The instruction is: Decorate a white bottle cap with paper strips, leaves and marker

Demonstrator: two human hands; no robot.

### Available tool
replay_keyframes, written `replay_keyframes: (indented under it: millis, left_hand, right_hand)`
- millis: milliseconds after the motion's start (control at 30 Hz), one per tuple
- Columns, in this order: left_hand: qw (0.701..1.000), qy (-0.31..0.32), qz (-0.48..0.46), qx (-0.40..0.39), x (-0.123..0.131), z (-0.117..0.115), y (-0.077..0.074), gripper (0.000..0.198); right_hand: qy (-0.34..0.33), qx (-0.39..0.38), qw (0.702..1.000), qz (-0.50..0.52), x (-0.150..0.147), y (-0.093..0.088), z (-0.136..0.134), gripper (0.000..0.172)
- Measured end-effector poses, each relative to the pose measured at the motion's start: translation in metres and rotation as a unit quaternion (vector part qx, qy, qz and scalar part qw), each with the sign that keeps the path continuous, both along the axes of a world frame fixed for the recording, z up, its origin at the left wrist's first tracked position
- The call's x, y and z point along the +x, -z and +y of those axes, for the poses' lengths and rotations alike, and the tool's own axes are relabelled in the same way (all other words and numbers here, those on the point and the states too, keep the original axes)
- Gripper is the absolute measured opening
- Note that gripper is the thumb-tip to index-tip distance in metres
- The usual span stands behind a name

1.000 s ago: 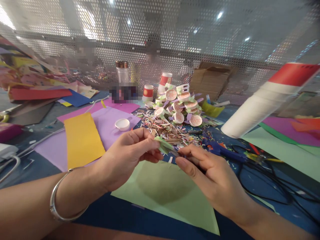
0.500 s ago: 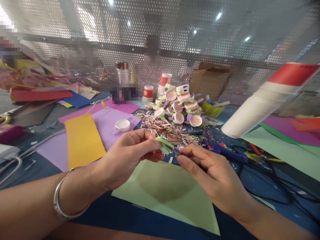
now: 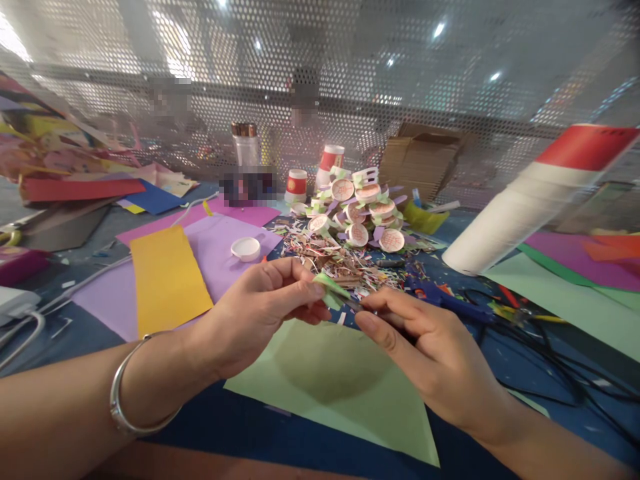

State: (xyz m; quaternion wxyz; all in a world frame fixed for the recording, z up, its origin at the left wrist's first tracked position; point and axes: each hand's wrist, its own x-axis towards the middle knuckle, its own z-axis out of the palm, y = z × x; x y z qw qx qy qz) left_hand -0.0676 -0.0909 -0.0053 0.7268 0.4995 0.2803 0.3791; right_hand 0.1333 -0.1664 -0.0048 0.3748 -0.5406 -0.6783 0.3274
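Observation:
My left hand [image 3: 270, 297] pinches a small folded piece of light green paper [image 3: 331, 288] between thumb and fingertips. My right hand [image 3: 425, 347] is closed around what look like small scissors [image 3: 353, 304]; their grey blades meet the paper's right end, and the handles are hidden in my fingers. Both hands are raised over a large light green sheet [image 3: 330, 393]. Behind them, a heap of paper scraps [image 3: 325, 260] lies in front of a pile of cut paper-cup pieces [image 3: 357, 213] with green and purple paper strips attached.
A tall stack of paper cups [image 3: 530, 200] leans at the right, near a blue glue gun [image 3: 445, 300] and black cables [image 3: 550, 363]. Purple paper [image 3: 220, 253], a yellow strip [image 3: 170, 283] and a white cup base [image 3: 245, 249] lie at the left. A perforated metal screen [image 3: 350, 80] rises behind.
My hands stay almost in place. The green paper and the blade tips have shifted very slightly to the right; the hold of both hands is the same.

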Motion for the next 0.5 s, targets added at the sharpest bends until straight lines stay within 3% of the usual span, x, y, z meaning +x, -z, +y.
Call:
replay_keyframes:
  millis: [500]
  left_hand:
    - [0.999,0.026,-0.024,-0.023,0.0013,-0.0003,0.0028,0.017]
  right_hand:
    - [-0.004,-0.001,1.0,0.003,0.0011,0.0015,-0.0001,0.023]
